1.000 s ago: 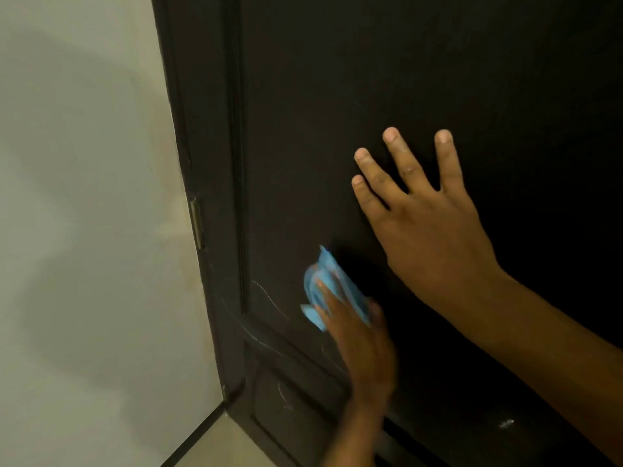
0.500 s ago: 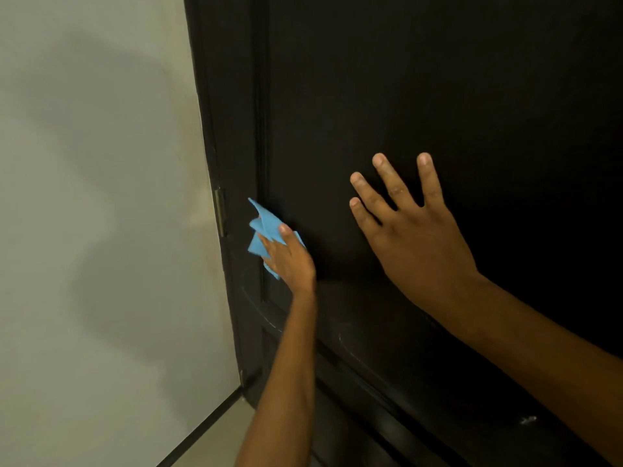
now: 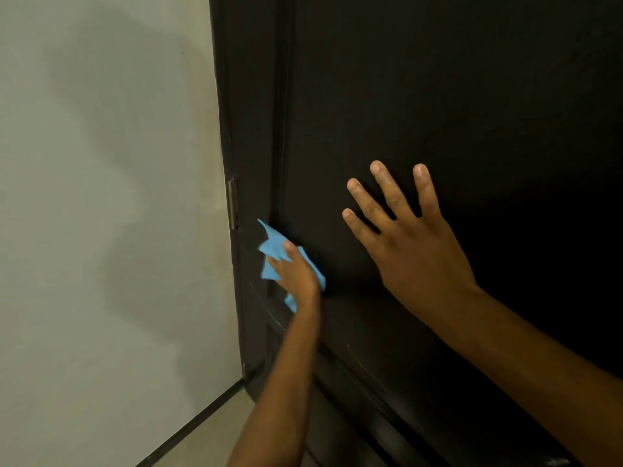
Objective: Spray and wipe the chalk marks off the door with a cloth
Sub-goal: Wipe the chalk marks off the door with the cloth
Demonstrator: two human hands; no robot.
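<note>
Blue cloth [image 3: 273,251] pressed against dark door [image 3: 438,96] near its hinge edge, under left hand [image 3: 298,273], fingers laid over it. Right hand [image 3: 414,247] flat on panel, fingers spread, holding nothing.

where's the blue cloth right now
In the head view, the blue cloth is under the left hand against the door's left edge, just below the hinge.

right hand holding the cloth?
No, the blue cloth is under the left hand; the right hand lies flat on the door.
</note>
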